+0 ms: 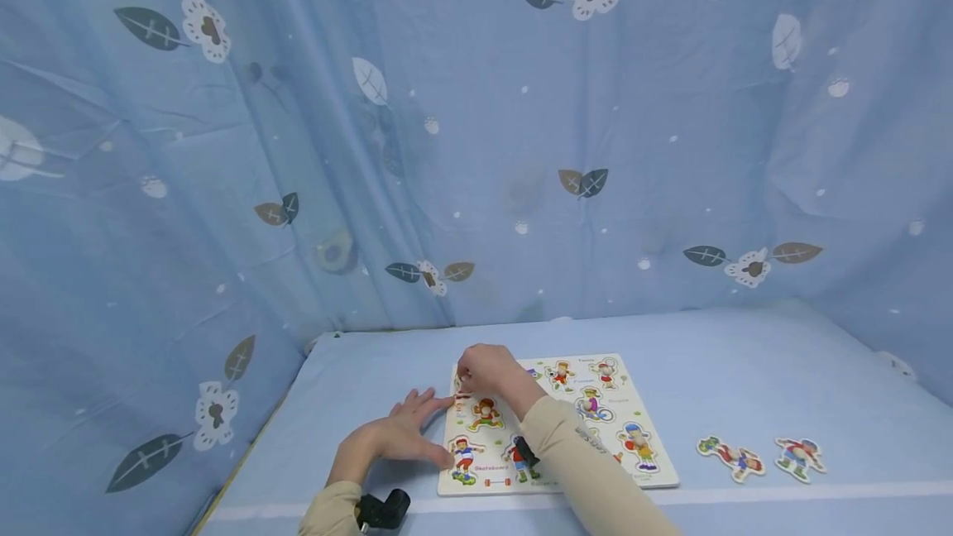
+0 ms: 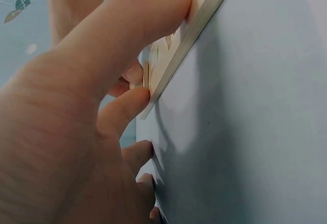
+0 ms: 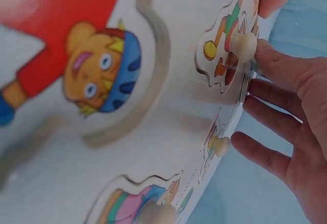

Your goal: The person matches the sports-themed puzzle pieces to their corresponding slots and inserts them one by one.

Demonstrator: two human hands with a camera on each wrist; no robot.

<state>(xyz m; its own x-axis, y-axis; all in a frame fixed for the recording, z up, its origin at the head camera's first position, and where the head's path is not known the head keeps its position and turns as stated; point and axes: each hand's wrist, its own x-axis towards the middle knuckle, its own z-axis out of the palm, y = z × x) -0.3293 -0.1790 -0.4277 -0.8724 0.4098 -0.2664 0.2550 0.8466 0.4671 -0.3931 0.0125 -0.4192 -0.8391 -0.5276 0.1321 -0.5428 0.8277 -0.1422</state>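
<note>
A wooden knob puzzle board (image 1: pixel 447 486) with cartoon sports figures lies on the light-blue table. My left hand (image 1: pixel 398 437) has its fingers spread at the board's left side. Its thumb touches the board near the skateboarder piece (image 1: pixel 464 461), and the index fingertip reaches the edge farther up. Over the upper-left corner, my right hand (image 1: pixel 495 375) pinches a puzzle piece (image 2: pixel 146 73), seen only edge-on in the left wrist view; its picture is hidden. Next to the right thumb in the right wrist view is the wooden knob (image 3: pixel 243 47) of a seated piece.
Two loose puzzle pieces lie right of the board: a long figure with green at one end (image 1: pixel 732 458) and a figure in a red top (image 1: pixel 800 458). Blue patterned curtain (image 1: pixel 476 189) hangs behind and at the sides. The right forearm crosses over the board, covering some pieces.
</note>
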